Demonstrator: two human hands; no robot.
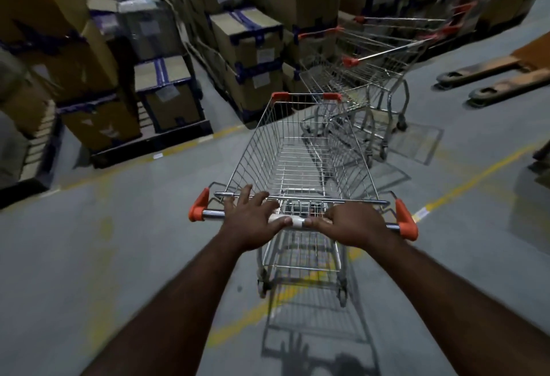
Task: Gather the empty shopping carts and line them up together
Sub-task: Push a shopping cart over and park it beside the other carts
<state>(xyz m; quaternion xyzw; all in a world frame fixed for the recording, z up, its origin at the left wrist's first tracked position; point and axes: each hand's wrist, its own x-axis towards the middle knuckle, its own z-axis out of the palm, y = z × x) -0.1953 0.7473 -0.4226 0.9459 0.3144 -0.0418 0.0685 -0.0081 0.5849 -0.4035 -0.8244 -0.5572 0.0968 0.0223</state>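
Right hand (354, 226) grasps the cart (297, 152) by its handle (297, 222); left hand (253, 220) rests on it, fingers (259, 197) released. Parked carts (372, 78) stand far right, skewed.

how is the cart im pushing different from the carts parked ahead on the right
The near cart stands alone; the parked carts are nested into each other. The near cart has the left hand resting on its handle and the right hand gripping it; the parked carts are untouched. The near cart points straight ahead; the parked carts sit angled, handles toward the far right. Both are empty wire carts with orange corner caps.
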